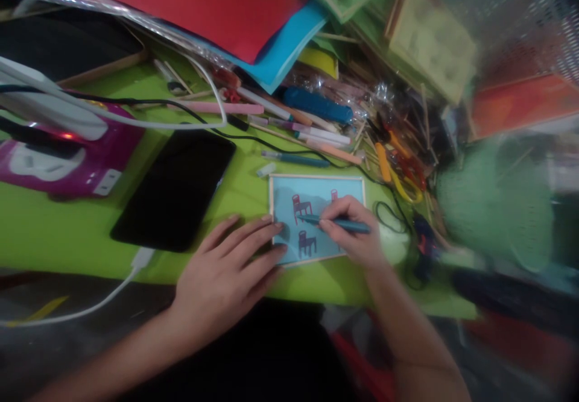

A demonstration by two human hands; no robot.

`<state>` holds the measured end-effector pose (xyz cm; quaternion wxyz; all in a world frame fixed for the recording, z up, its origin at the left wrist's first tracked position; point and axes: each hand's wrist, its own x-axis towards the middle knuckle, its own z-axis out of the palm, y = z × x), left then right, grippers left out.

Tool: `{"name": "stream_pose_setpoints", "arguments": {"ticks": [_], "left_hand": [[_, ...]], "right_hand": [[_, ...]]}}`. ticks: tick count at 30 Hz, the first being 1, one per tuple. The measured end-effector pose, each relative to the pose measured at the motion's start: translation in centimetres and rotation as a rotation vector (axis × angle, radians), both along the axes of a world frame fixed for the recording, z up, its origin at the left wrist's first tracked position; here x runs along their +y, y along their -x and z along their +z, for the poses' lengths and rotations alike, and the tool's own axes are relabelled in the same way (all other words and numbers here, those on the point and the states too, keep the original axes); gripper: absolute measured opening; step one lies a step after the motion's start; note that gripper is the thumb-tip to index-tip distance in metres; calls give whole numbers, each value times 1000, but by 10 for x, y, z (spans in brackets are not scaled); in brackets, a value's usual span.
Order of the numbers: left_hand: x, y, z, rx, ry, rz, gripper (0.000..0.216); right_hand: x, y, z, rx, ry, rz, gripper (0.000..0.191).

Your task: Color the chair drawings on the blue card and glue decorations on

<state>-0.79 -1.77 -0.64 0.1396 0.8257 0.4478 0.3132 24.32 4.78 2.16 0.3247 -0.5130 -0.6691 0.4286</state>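
A small blue card point(314, 200) with a pale wooden border lies on the green table point(54, 227); dark red chair shapes are drawn on it. My right hand point(350, 230) is closed around a teal pen point(337, 224), its tip pointing left onto the card near the upper chair. My left hand point(230, 269) lies flat with fingers stretched out, fingertips pressing the card's left edge.
A black tablet point(174, 188) with a white cable lies left of the card. A pink device point(58, 158) and cords sit at far left. Pens, sticks, scissors point(398, 170) and coloured paper sheets point(217, 10) pile up behind. A green blurred object point(493, 203) is at right.
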Motion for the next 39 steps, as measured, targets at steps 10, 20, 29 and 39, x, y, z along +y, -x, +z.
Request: {"name": "stream_pose_setpoints", "arguments": {"ticks": [10,20,29,39], "left_hand": [[-1,1,-1,5,10,2,18],[-3,1,-2,4,14,2,20],[-2,1,-1,18,23,0,23],[-4,1,-2,14,33,2,24]], "right_hand": [[0,0,1,21,15,6,9],[-1,-3,1,14,35,14,10],[-1,-1,2,12,45,5,12],[-1,-3,0,7,67,9,14]]}}
